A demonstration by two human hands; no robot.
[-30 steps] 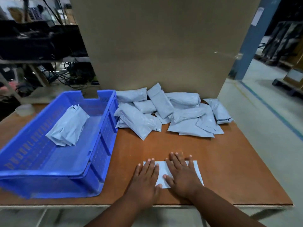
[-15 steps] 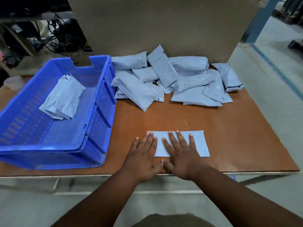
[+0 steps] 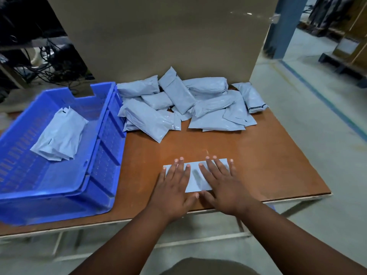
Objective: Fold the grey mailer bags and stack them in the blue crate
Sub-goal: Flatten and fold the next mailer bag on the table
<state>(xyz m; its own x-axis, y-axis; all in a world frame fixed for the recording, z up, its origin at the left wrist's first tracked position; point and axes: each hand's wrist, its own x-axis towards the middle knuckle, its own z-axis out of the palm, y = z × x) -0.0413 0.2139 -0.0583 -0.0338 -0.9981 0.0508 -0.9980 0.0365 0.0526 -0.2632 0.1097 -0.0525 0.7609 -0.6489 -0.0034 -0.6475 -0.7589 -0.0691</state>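
1. Since prior frame: hands slid apart along folded mailer bag (image 3: 195,178), lower centre.
2. Left hand (image 3: 175,188) & right hand (image 3: 223,186) flat, fingers splayed, gripping nothing.
3. Tip: press crease evenly before lifting to blue crate (image 3: 103,155), left.

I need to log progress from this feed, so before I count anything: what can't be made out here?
- Flat mailer bag, head view: both ends lie under the left hand and right hand, so its fold state is unclear.
- Pile of mailer bags: they overlap, so no exact count.
- Stack of mailers in the blue crate: layers hidden beneath the top one.
- The crate's left side: cut off by the frame edge and blurred.
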